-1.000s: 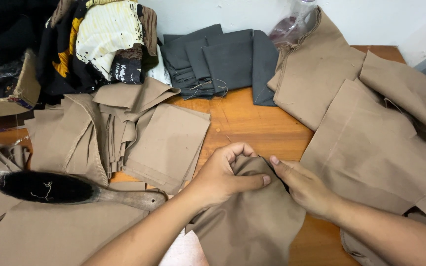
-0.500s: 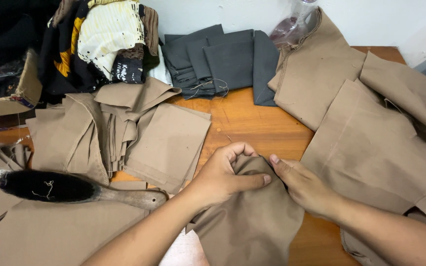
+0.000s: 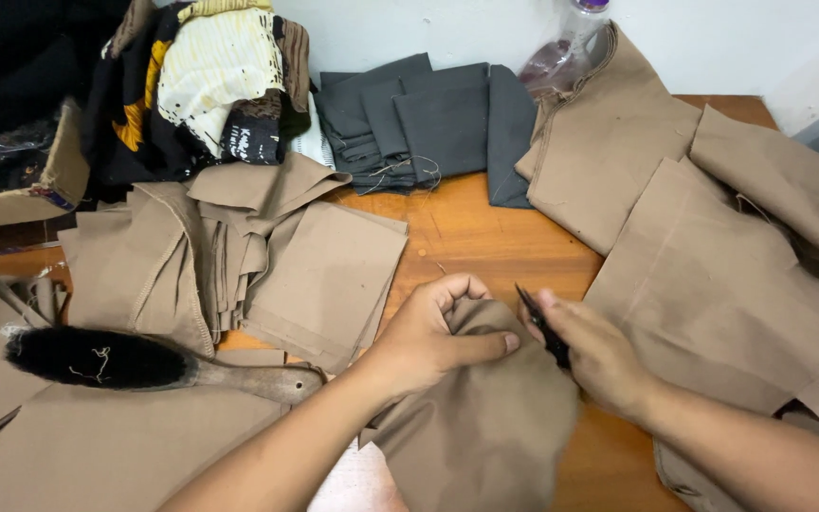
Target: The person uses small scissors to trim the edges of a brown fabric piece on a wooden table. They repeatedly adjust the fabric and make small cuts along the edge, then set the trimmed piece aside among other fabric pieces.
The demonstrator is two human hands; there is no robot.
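My left hand (image 3: 433, 337) grips the bunched top of a tan fabric piece (image 3: 485, 427) that lies on the wooden table (image 3: 485, 237). My right hand (image 3: 594, 356) holds a small black cutting tool (image 3: 540, 322), its tip pointing up beside the fabric's top edge, close to my left fingers. Both forearms reach in from the bottom of the view.
A dark-bristled brush with a wooden handle (image 3: 144, 365) lies at the left on tan cloth. Stacked tan pieces (image 3: 267, 256) sit left of centre, larger tan pieces (image 3: 713, 246) at the right, folded grey fabric (image 3: 428, 118) at the back, mixed dark and patterned cloth (image 3: 201, 85) far left.
My right hand has lifted slightly, and the black tool's tip now shows above its fingers. My left hand keeps its grip on the tan fabric.
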